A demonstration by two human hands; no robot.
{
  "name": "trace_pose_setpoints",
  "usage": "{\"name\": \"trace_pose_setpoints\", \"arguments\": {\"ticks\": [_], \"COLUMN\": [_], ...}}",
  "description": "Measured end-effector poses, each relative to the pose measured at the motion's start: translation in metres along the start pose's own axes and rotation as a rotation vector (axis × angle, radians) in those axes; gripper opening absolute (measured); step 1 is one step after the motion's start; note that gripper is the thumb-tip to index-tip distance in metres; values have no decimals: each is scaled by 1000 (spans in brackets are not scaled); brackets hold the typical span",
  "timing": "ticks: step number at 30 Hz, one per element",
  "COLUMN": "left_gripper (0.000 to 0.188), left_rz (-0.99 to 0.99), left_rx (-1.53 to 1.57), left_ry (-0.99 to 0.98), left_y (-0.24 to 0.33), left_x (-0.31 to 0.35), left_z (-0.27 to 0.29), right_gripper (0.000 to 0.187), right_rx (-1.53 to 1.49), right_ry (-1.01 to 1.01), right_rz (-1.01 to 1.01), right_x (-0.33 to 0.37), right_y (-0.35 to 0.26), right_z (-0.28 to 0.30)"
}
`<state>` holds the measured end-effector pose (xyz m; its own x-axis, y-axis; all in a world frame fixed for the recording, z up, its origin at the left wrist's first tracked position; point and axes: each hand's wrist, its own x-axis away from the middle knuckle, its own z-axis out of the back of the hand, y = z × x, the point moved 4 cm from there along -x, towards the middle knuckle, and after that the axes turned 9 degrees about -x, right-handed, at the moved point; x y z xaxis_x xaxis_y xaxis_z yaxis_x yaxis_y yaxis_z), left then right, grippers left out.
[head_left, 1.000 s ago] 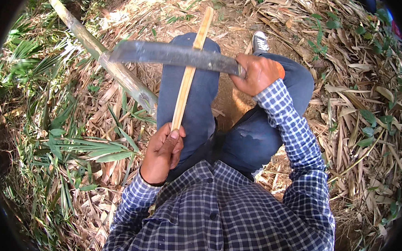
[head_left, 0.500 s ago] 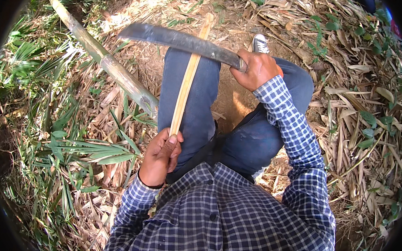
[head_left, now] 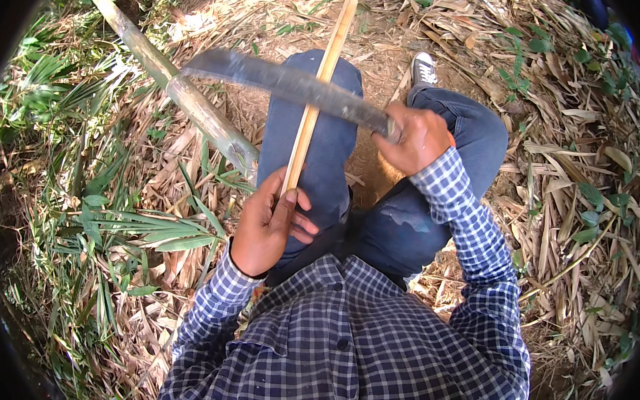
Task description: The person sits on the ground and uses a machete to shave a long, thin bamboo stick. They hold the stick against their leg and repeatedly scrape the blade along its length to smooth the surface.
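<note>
My left hand (head_left: 269, 219) pinches the lower end of a pale, narrow bamboo strip (head_left: 305, 137) between thumb and forefinger, its other fingers loosely bent. The strip slants up and away over my left knee. In my right hand (head_left: 417, 138) is the handle of a machete (head_left: 290, 82), mostly covered by the closed fingers. Its long dark blade points left and crosses over the strip above the knee, slightly smeared by motion. Whether the edge touches the strip I cannot tell.
A long bamboo pole (head_left: 201, 108) lies on the ground at the left, running from far left toward my left leg. Green leaves (head_left: 179, 232) spread beside it. Dry leaf litter (head_left: 564, 163) covers the right side. My shoe (head_left: 424, 70) rests ahead, beyond my bent right leg.
My left hand has lifted away from my body, carrying the strip up and slightly right. The machete and right hand have come lower and slightly nearer, so the blade crosses further down the strip.
</note>
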<state>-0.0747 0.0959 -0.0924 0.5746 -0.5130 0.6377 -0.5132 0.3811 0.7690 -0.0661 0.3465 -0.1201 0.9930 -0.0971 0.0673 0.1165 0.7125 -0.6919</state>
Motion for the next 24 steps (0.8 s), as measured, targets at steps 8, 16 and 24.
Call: {"name": "trace_pose_setpoints", "arguments": {"ticks": [8,16,24], "left_gripper": [39,39,39], "left_rz": [-70,-88,-78], "left_rx": [-69,-117,-108], "left_ry": [79,91,101], "left_y": [4,9,5], "left_x": [-6,-1,8], "left_z": [-5,-5,-4], "right_gripper": [21,18,22], "right_rx": [58,37,121], "right_ry": [-37,-10,-10], "right_rz": [153,183,50], "right_x": [22,14,-4], "right_y": [-24,-21,-6], "right_z": [-14,-13,-4]}}
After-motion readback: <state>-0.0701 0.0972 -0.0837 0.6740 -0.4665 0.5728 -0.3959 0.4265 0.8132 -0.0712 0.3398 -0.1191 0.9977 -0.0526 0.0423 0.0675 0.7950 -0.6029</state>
